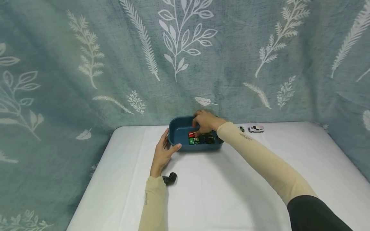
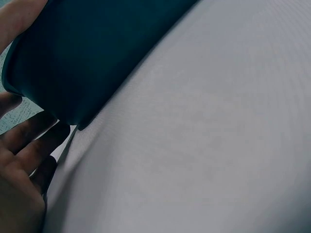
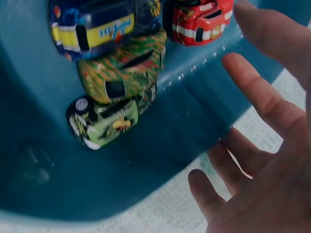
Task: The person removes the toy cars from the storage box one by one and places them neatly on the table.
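A dark blue rectangular bin [image 1: 180, 128] stands at the table's back edge with several toy cars inside. My left hand [image 1: 162, 155] rests against its left end, thumb at the front wall, fingers along the side. Over the bin's back right part reaches my right hand [image 1: 206, 121], fingers spread and holding nothing. In the right wrist view, its thumb and index finger are close to a red toy car [image 3: 201, 22]. Beside that lie a navy toy car [image 3: 92, 29] with a yellow stripe, an orange-and-green toy car [image 3: 121, 68] and a light green toy car [image 3: 114, 124].
On the table [image 1: 219, 195], right of the bin, stands a white toy car [image 1: 256, 129]. Another toy car [image 1: 242, 129] is partly hidden by my right sleeve. A leaf-patterned curtain [image 1: 185, 93] hangs directly behind. A black wrist camera [image 1: 170, 178] juts out beside my left wrist.
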`<action>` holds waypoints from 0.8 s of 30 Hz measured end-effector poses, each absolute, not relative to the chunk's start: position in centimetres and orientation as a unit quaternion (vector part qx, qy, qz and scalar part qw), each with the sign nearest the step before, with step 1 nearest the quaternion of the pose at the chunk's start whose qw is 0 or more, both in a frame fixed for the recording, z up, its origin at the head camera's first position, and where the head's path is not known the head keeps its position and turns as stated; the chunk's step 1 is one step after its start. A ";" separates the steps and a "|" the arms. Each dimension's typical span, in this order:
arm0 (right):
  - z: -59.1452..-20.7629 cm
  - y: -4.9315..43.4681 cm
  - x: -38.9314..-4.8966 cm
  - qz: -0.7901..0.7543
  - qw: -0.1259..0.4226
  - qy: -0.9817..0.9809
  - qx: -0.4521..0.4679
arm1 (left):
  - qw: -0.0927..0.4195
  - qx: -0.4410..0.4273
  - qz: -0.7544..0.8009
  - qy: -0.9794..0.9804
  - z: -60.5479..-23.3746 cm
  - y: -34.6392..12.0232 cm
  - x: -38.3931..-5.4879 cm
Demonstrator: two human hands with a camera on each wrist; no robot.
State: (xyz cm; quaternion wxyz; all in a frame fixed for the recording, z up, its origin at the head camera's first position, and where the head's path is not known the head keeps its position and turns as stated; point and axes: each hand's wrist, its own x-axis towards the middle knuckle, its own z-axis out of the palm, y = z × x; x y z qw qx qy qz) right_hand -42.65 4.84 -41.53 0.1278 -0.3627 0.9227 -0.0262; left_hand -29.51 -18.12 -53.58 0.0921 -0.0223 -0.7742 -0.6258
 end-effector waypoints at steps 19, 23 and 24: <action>-42.3 4.5 -42.8 0.004 0.121 0.932 -0.342 | 0.091 -0.033 -0.633 -0.768 -53.4 -18.3 -29.9; -42.5 4.3 -42.6 0.004 0.116 0.933 -0.341 | 0.089 -0.026 -0.632 -0.770 -52.9 -18.0 -29.5; -42.5 4.3 -42.6 0.005 0.116 0.933 -0.340 | 0.087 -0.024 -0.631 -0.770 -52.7 -18.0 -29.4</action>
